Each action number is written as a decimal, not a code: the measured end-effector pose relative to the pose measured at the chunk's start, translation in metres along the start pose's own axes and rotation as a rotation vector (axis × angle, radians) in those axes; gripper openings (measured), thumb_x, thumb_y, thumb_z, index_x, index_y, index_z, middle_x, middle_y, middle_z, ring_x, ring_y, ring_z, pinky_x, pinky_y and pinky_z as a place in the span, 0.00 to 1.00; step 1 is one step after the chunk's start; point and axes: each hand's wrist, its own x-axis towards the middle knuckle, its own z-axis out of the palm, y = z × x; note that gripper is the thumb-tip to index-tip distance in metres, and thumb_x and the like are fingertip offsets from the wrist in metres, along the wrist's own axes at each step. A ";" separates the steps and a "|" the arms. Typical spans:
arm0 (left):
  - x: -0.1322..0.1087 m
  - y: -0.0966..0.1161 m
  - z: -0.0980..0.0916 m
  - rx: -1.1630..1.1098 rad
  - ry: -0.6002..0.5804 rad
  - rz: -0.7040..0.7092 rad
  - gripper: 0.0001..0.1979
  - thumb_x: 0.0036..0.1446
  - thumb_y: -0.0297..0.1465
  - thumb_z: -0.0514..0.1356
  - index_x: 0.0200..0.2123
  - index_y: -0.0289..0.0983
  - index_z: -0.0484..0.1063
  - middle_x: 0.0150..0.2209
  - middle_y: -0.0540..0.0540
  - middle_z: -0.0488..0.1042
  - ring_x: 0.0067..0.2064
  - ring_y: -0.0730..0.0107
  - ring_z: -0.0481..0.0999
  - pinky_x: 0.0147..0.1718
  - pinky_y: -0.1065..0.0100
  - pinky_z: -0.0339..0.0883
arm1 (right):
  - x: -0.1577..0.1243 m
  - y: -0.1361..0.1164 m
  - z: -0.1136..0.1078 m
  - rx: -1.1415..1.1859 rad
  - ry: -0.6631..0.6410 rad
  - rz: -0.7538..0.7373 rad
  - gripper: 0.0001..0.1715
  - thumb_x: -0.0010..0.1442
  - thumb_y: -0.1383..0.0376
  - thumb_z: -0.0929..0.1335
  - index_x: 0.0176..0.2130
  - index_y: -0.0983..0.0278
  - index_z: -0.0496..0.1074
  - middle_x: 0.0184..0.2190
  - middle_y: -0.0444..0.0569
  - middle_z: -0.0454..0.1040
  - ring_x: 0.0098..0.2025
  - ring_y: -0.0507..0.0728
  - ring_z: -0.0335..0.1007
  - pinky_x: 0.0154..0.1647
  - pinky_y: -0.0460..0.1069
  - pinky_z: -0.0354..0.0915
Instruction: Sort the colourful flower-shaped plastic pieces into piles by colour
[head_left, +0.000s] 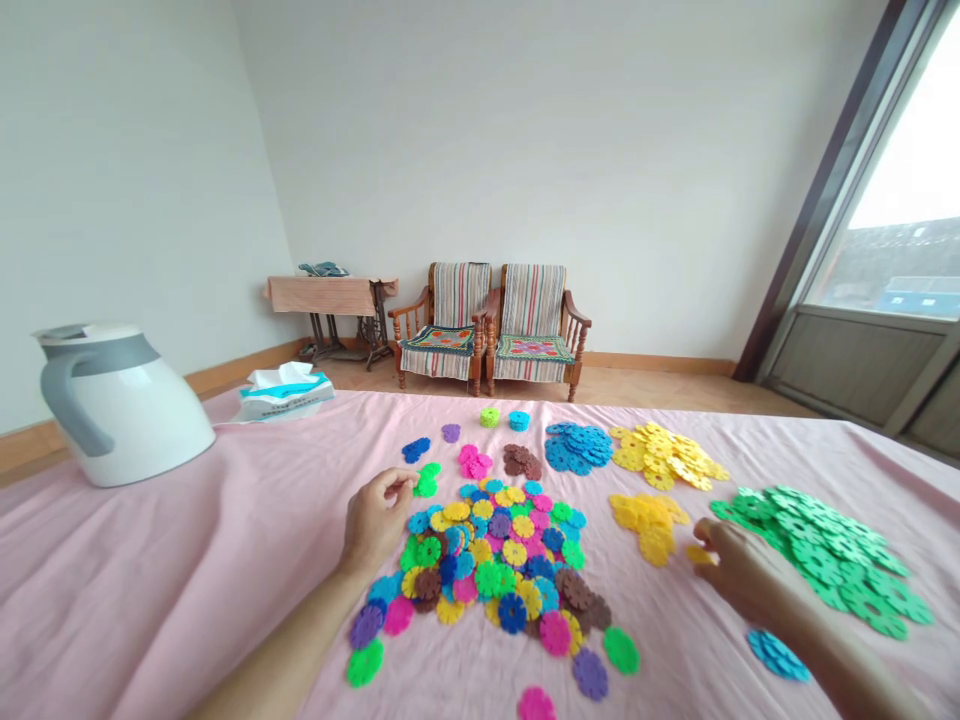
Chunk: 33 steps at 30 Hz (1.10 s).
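Note:
My left hand (pixel 379 518) is closed in a pinch at the left edge of a small group of green notched plastic discs (pixel 427 482); whether something is between its fingertips is hidden. My right hand (pixel 731 562) has its thumb and fingers closed on a yellow disc (pixel 699 554), just right of a yellow disc pile (pixel 649 522). Between both hands spreads a mixed heap of notched discs (pixel 499 552) in several colours. Small groups of pink discs (pixel 475 462), brown discs (pixel 522 461), dark blue discs (pixel 416 450) and purple discs (pixel 451 433) lie beyond it.
Larger flower-shaped pieces form a blue pile (pixel 577 448), a yellow pile (pixel 667 455) and a green pile (pixel 832 550). More blue discs (pixel 778 655) lie by my right forearm. A white jug (pixel 142 415) and tissue pack (pixel 287 392) stand left on the pink cloth (pixel 247 560).

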 end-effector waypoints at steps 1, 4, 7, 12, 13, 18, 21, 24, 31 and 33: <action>0.000 0.000 0.000 0.001 0.000 -0.001 0.12 0.52 0.36 0.53 0.32 0.38 0.75 0.34 0.48 0.80 0.37 0.64 0.78 0.40 0.67 0.70 | 0.001 -0.002 0.002 0.014 0.005 0.001 0.09 0.44 0.67 0.65 0.31 0.62 0.70 0.31 0.55 0.76 0.35 0.62 0.73 0.36 0.53 0.65; 0.000 0.001 0.000 0.000 -0.003 -0.001 0.13 0.52 0.36 0.53 0.31 0.38 0.75 0.34 0.48 0.80 0.37 0.64 0.78 0.40 0.68 0.70 | 0.005 -0.014 0.006 0.058 0.018 0.001 0.12 0.46 0.67 0.63 0.34 0.63 0.69 0.30 0.52 0.76 0.32 0.59 0.72 0.34 0.51 0.65; 0.000 0.001 0.000 -0.001 -0.006 0.000 0.13 0.52 0.36 0.53 0.31 0.38 0.75 0.34 0.48 0.80 0.37 0.64 0.78 0.39 0.67 0.70 | 0.008 -0.024 0.007 0.088 0.035 0.006 0.14 0.50 0.65 0.61 0.38 0.64 0.68 0.31 0.51 0.75 0.32 0.57 0.72 0.35 0.50 0.66; 0.000 0.001 0.000 -0.009 -0.005 0.004 0.12 0.52 0.36 0.54 0.32 0.38 0.75 0.34 0.48 0.80 0.37 0.63 0.78 0.40 0.67 0.70 | 0.011 -0.030 0.007 0.069 0.084 0.026 0.28 0.55 0.52 0.61 0.49 0.69 0.65 0.45 0.61 0.72 0.47 0.64 0.69 0.47 0.56 0.64; 0.000 0.001 0.001 -0.010 -0.008 0.006 0.12 0.52 0.36 0.54 0.31 0.38 0.75 0.34 0.48 0.80 0.37 0.63 0.78 0.40 0.68 0.70 | 0.010 -0.031 0.009 0.043 0.083 0.028 0.36 0.55 0.49 0.61 0.53 0.71 0.62 0.50 0.63 0.69 0.52 0.67 0.65 0.50 0.58 0.62; 0.000 -0.001 0.002 -0.015 -0.013 0.010 0.12 0.52 0.36 0.54 0.32 0.38 0.75 0.34 0.47 0.80 0.38 0.63 0.78 0.40 0.67 0.70 | 0.008 -0.043 0.022 -0.095 -0.009 0.029 0.52 0.55 0.41 0.58 0.64 0.75 0.49 0.61 0.67 0.55 0.64 0.71 0.46 0.61 0.62 0.49; 0.000 -0.001 0.002 -0.023 -0.019 0.002 0.13 0.52 0.37 0.53 0.32 0.37 0.75 0.35 0.47 0.80 0.38 0.63 0.78 0.40 0.67 0.70 | 0.009 -0.052 0.028 -0.157 -0.024 0.061 0.52 0.56 0.41 0.56 0.64 0.74 0.49 0.62 0.67 0.55 0.64 0.72 0.45 0.62 0.62 0.47; 0.000 -0.001 0.003 -0.026 -0.020 -0.001 0.13 0.51 0.37 0.53 0.32 0.37 0.75 0.34 0.47 0.80 0.37 0.63 0.78 0.40 0.67 0.70 | 0.011 -0.058 0.031 -0.160 -0.005 0.042 0.49 0.58 0.43 0.55 0.64 0.75 0.50 0.62 0.65 0.55 0.64 0.69 0.46 0.63 0.60 0.46; -0.001 -0.001 0.004 -0.025 -0.040 0.001 0.12 0.52 0.36 0.53 0.32 0.38 0.75 0.34 0.48 0.79 0.38 0.64 0.78 0.40 0.68 0.69 | 0.018 -0.071 0.041 -0.101 0.013 0.037 0.42 0.61 0.50 0.53 0.61 0.78 0.54 0.62 0.68 0.55 0.64 0.68 0.47 0.63 0.59 0.47; -0.001 -0.001 0.004 -0.023 -0.045 -0.002 0.13 0.52 0.36 0.53 0.32 0.37 0.75 0.34 0.48 0.79 0.38 0.64 0.77 0.41 0.68 0.69 | 0.022 -0.075 0.044 -0.094 0.020 0.043 0.41 0.62 0.51 0.53 0.61 0.79 0.55 0.61 0.68 0.55 0.64 0.68 0.47 0.63 0.59 0.48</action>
